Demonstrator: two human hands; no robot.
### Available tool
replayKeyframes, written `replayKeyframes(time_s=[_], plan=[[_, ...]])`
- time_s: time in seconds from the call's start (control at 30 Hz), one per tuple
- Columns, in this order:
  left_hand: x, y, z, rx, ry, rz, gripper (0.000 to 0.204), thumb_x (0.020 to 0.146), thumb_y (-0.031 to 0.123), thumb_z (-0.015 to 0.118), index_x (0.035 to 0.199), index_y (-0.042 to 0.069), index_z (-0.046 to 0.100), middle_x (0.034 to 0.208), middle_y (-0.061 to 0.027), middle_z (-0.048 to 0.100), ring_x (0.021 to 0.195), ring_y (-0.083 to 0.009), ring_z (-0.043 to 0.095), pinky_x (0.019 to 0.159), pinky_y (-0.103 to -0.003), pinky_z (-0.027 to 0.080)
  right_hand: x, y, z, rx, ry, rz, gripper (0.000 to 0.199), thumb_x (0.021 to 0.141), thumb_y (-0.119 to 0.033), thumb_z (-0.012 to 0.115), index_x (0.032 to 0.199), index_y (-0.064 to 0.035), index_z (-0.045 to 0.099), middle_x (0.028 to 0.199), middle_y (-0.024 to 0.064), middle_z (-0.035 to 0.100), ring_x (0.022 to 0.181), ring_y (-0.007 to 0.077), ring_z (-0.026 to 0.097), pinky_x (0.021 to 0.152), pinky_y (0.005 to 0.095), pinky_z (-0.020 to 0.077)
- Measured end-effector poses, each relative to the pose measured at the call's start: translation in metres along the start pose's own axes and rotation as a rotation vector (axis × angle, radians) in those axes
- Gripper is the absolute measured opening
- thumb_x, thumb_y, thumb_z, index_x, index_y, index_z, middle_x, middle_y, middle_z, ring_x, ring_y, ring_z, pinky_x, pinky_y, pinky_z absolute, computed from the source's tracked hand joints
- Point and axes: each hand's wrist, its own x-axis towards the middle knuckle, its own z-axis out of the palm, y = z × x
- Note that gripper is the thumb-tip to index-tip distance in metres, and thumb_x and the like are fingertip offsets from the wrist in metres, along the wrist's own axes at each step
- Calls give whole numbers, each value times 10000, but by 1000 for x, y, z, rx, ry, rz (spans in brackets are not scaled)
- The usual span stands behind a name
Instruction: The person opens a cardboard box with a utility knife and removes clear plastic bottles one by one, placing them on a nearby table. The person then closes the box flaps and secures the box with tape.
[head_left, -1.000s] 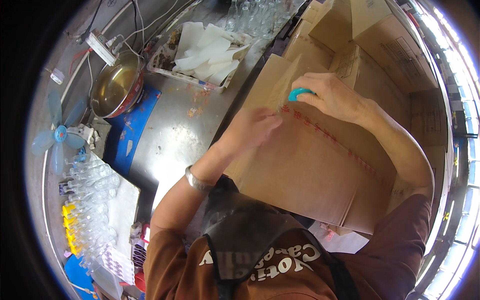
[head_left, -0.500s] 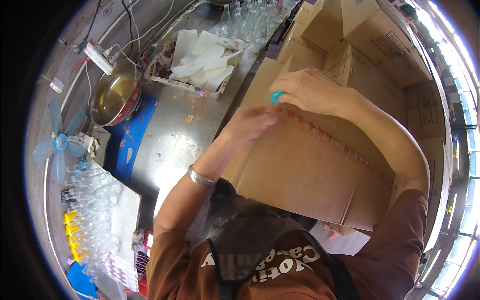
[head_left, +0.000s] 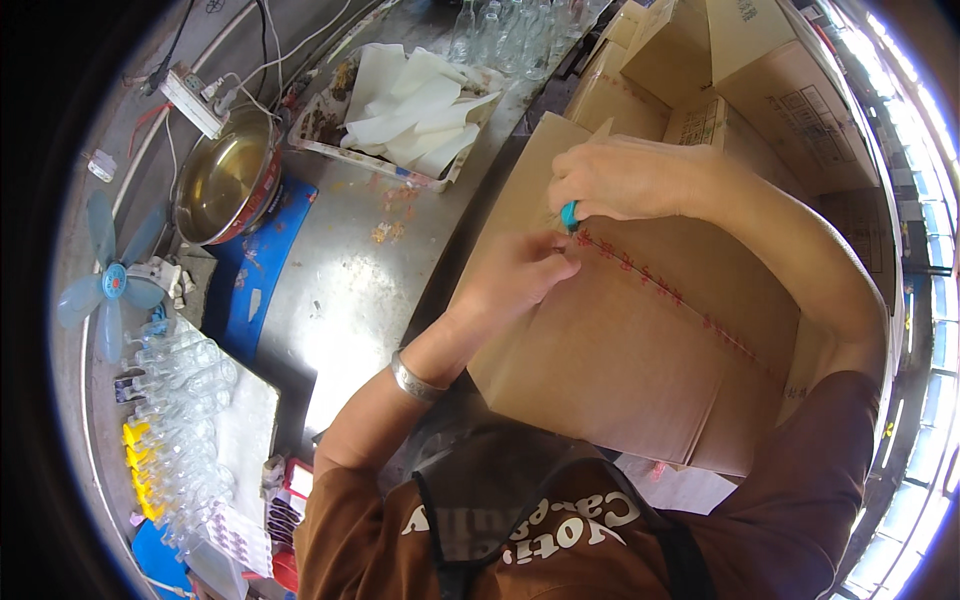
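A large brown cardboard box [head_left: 610,340] lies in front of me, a strip of red-printed tape [head_left: 650,278] running along its top seam. My right hand [head_left: 635,180] is closed around a small rounded teal object [head_left: 570,214], mostly hidden in the fingers. It is at the far left end of the tape; I cannot tell its kind. Just nearer, my left hand [head_left: 520,275] rests over the box's left side, fingers curled in and thumb tip against them by the seam. Whether anything is pinched there cannot be seen.
More cardboard boxes [head_left: 790,100] stand behind and right. Left of the box, a metal table [head_left: 350,250] bears a tray of white sheets [head_left: 410,105] and clear glass bottles [head_left: 500,40]. A metal basin [head_left: 225,180], a blue fan [head_left: 113,280] and more bottles [head_left: 190,400] are farther left.
Both hands have shifted slightly right and nearer relative to the view. My left fingers have gone from stretched out to curled in. The teal object stays in my right hand.
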Motion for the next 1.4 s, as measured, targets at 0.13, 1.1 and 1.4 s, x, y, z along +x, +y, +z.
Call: replayKeyframes(time_s=[0.13,1.1,1.4], plan=[[-4,3,0,7,15,11,259,903,160,662,1122,21,667,676,111,467,548,12,362,487,-189,259,3,11,-1,-107,71,1,68,881,-115,607,925,-65,624,942,119,577,876,324,609,723,431,500],[10,19,8,226,68,196,74,908,134,662,890,63,666,779,85,564,723,-15,480,635,-190,357,-109,-42,70,203,213,472,72,818,-36,589,812,15,640,807,219,642,777,401,637,675,471,509],[10,25,12,121,38,226,105,876,124,643,918,29,654,1372,-152,536,1188,-200,550,1001,-319,417,-283,-60,164,264,-107,936,88,884,-60,563,887,-13,637,934,150,623,910,337,633,785,421,513]])
